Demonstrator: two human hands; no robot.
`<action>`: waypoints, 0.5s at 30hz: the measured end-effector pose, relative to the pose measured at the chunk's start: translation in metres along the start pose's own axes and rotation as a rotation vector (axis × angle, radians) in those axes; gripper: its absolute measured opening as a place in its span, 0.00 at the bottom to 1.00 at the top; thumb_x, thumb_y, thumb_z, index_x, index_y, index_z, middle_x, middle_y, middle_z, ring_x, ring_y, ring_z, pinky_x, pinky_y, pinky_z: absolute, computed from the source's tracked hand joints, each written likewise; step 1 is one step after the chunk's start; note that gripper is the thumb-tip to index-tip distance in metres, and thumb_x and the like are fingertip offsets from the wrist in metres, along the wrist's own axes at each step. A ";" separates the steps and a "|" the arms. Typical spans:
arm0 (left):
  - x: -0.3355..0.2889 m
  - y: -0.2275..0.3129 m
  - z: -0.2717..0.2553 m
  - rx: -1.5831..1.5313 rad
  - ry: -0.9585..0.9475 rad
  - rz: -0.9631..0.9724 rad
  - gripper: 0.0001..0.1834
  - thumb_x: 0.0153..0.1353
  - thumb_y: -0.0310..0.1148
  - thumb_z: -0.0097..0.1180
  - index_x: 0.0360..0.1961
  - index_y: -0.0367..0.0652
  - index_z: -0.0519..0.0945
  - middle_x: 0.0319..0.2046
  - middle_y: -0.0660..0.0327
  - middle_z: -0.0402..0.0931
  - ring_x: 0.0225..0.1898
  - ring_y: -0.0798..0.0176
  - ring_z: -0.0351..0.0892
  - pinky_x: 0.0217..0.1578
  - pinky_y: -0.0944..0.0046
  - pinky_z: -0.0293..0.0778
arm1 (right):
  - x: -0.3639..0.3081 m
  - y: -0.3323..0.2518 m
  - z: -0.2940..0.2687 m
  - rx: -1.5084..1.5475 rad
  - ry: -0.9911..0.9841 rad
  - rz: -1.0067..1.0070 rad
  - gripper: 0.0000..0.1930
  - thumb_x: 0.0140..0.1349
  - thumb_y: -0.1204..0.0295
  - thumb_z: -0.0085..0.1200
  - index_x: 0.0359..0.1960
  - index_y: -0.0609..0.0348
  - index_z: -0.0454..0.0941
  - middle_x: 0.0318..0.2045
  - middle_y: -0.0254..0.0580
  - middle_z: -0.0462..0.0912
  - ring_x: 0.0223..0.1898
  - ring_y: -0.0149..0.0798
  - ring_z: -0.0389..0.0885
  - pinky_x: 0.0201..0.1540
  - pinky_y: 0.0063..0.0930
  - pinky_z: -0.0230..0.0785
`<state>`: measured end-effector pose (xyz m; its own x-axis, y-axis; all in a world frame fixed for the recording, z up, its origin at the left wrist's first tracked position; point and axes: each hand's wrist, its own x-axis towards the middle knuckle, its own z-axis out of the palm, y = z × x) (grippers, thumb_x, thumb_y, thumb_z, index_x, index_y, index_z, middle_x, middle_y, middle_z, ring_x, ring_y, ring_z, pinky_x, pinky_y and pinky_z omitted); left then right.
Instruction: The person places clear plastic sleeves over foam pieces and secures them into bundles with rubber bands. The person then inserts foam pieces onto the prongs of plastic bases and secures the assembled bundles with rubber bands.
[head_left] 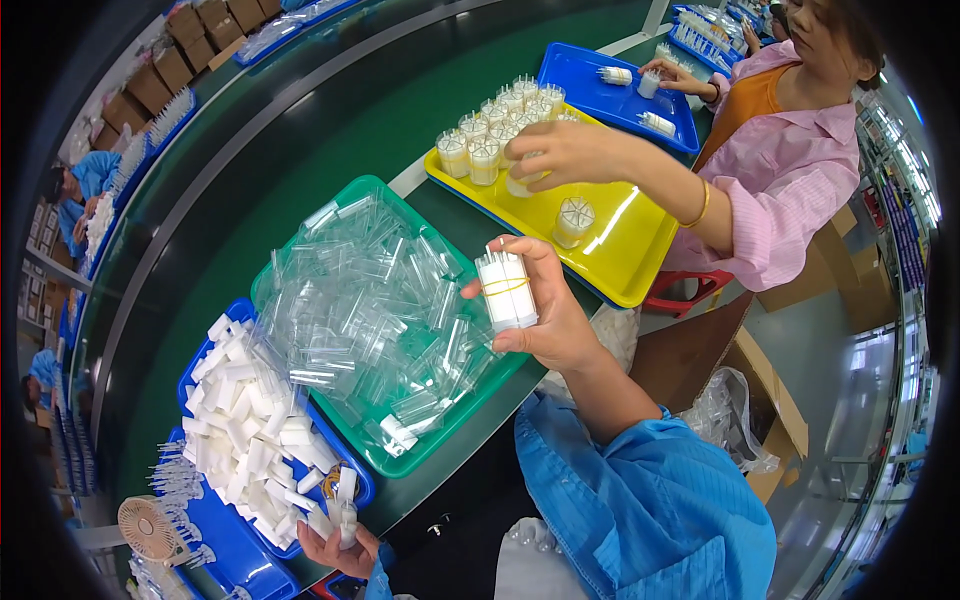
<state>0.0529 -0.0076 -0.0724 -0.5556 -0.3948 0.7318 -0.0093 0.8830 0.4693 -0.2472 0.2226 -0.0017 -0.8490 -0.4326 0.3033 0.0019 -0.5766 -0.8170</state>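
The right hand (550, 315) is closed around a white bundle (509, 292), with thumb at the lower end and fingers at the top and the far side. The bundle is held up, a little tilted, above the near edge of the green tray (400, 468); a thin yellow band goes around its middle, and clear prongs stand out of its top. The left hand (338, 548) is half closed low at the blue tray (367, 490), and seems to grip a few white pieces (346, 522) — exactly how many, I cannot tell.

Next to it lie many loose white blocks (250, 420), and farther left the clear pronged parts (178, 480). The green tray is full of clear sleeves (350, 290). Beyond it, a co-worker's hand (570, 155) is over the yellow tray (630, 268), where similar units (483, 160) stand upright.

I judge that the step in hand is banding the parts together, and on this bundle it looks done. The next move probably calls for setting it down upright — with a steady grip, so that the band does not slip.
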 end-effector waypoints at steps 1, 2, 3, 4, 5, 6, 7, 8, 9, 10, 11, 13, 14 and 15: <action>-0.001 -0.001 0.000 0.001 0.000 -0.002 0.13 0.58 0.30 0.54 0.43 0.47 0.67 0.60 0.43 0.48 0.62 0.40 0.54 0.57 0.48 0.64 | 0.000 0.000 0.000 -0.012 0.010 0.006 0.46 0.38 0.73 0.71 0.59 0.50 0.53 0.55 0.41 0.58 0.50 0.42 0.73 0.48 0.28 0.67; -0.004 -0.003 -0.001 -0.013 0.003 -0.007 0.13 0.57 0.28 0.54 0.43 0.45 0.67 0.60 0.42 0.48 0.62 0.39 0.55 0.57 0.47 0.62 | -0.001 -0.001 0.001 -0.012 0.009 0.008 0.46 0.38 0.73 0.71 0.59 0.50 0.53 0.55 0.41 0.58 0.50 0.42 0.73 0.48 0.28 0.67; -0.006 -0.004 -0.001 -0.027 0.007 -0.012 0.14 0.56 0.26 0.54 0.42 0.43 0.66 0.60 0.41 0.49 0.61 0.37 0.55 0.58 0.47 0.60 | -0.002 -0.003 0.003 -0.052 0.047 0.012 0.47 0.39 0.72 0.70 0.60 0.51 0.52 0.55 0.41 0.58 0.50 0.42 0.73 0.48 0.27 0.67; -0.007 -0.003 -0.002 -0.026 0.007 -0.013 0.14 0.56 0.26 0.54 0.42 0.43 0.66 0.60 0.41 0.49 0.61 0.37 0.55 0.58 0.47 0.60 | -0.003 -0.005 0.003 -0.092 0.084 0.015 0.47 0.40 0.72 0.69 0.62 0.51 0.51 0.54 0.41 0.59 0.50 0.42 0.73 0.48 0.26 0.67; -0.009 -0.002 -0.003 -0.016 0.006 -0.043 0.13 0.56 0.26 0.54 0.42 0.43 0.66 0.61 0.42 0.49 0.61 0.38 0.55 0.58 0.47 0.60 | -0.003 -0.005 0.002 -0.092 0.083 0.016 0.47 0.40 0.72 0.69 0.62 0.51 0.51 0.54 0.41 0.59 0.50 0.42 0.73 0.48 0.26 0.67; -0.010 -0.001 -0.003 -0.006 0.004 -0.072 0.13 0.56 0.26 0.54 0.41 0.43 0.66 0.61 0.42 0.49 0.61 0.38 0.55 0.58 0.47 0.60 | -0.003 -0.006 0.001 -0.191 0.061 -0.004 0.47 0.40 0.72 0.68 0.62 0.51 0.50 0.53 0.41 0.59 0.50 0.42 0.73 0.49 0.27 0.67; -0.009 0.001 -0.003 -0.005 0.005 -0.074 0.13 0.56 0.26 0.54 0.41 0.43 0.66 0.61 0.42 0.49 0.61 0.38 0.55 0.58 0.47 0.60 | -0.004 -0.007 0.000 -0.289 0.040 -0.025 0.47 0.41 0.71 0.68 0.63 0.52 0.50 0.53 0.41 0.59 0.50 0.41 0.73 0.49 0.27 0.67; -0.005 0.005 -0.002 -0.005 0.008 -0.076 0.13 0.56 0.26 0.54 0.41 0.43 0.67 0.61 0.43 0.49 0.61 0.38 0.56 0.58 0.47 0.59 | -0.003 -0.006 -0.003 -0.289 0.038 -0.024 0.47 0.41 0.71 0.68 0.63 0.52 0.50 0.53 0.41 0.59 0.50 0.41 0.73 0.49 0.27 0.67; -0.004 0.006 -0.002 -0.004 0.011 -0.078 0.13 0.55 0.26 0.54 0.41 0.44 0.67 0.61 0.43 0.49 0.61 0.38 0.56 0.58 0.46 0.59 | -0.003 -0.003 -0.007 -0.330 0.000 -0.038 0.47 0.40 0.70 0.69 0.62 0.52 0.52 0.52 0.41 0.60 0.49 0.41 0.73 0.49 0.28 0.67; -0.003 0.006 -0.003 -0.005 0.012 -0.078 0.13 0.55 0.26 0.54 0.41 0.44 0.67 0.61 0.43 0.49 0.61 0.38 0.56 0.58 0.46 0.59 | -0.002 -0.001 -0.011 -0.373 -0.036 -0.055 0.46 0.39 0.68 0.70 0.61 0.53 0.54 0.52 0.41 0.60 0.48 0.40 0.73 0.49 0.29 0.66; -0.002 0.005 -0.004 0.019 -0.012 -0.060 0.14 0.56 0.26 0.54 0.42 0.46 0.66 0.61 0.43 0.48 0.62 0.39 0.55 0.57 0.47 0.62 | -0.002 0.001 -0.016 -0.375 -0.037 -0.055 0.46 0.39 0.68 0.70 0.61 0.53 0.54 0.52 0.41 0.60 0.48 0.40 0.73 0.49 0.29 0.66; -0.003 0.004 -0.005 0.046 -0.034 -0.044 0.15 0.56 0.27 0.53 0.44 0.48 0.66 0.60 0.44 0.47 0.62 0.41 0.55 0.56 0.48 0.65 | -0.002 0.005 -0.023 -0.519 -0.078 -0.141 0.47 0.37 0.65 0.73 0.59 0.53 0.55 0.51 0.41 0.61 0.46 0.39 0.73 0.50 0.30 0.66; -0.004 0.003 -0.005 0.050 -0.033 -0.058 0.15 0.56 0.27 0.54 0.44 0.48 0.66 0.60 0.43 0.46 0.61 0.40 0.56 0.56 0.48 0.65 | -0.002 0.005 -0.023 -0.519 -0.080 -0.140 0.47 0.37 0.65 0.73 0.59 0.53 0.55 0.51 0.41 0.61 0.46 0.39 0.73 0.50 0.30 0.66; -0.005 0.003 -0.005 0.053 -0.031 -0.073 0.15 0.56 0.27 0.54 0.44 0.48 0.66 0.60 0.43 0.46 0.61 0.40 0.56 0.56 0.47 0.65 | -0.001 0.004 -0.021 -0.525 -0.083 -0.156 0.47 0.35 0.64 0.74 0.58 0.53 0.56 0.51 0.42 0.61 0.46 0.38 0.73 0.50 0.30 0.66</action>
<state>0.0602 -0.0043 -0.0720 -0.5776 -0.4509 0.6804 -0.0944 0.8649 0.4930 -0.2576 0.2356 -0.0156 -0.7733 -0.4354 0.4610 -0.4024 -0.2248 -0.8874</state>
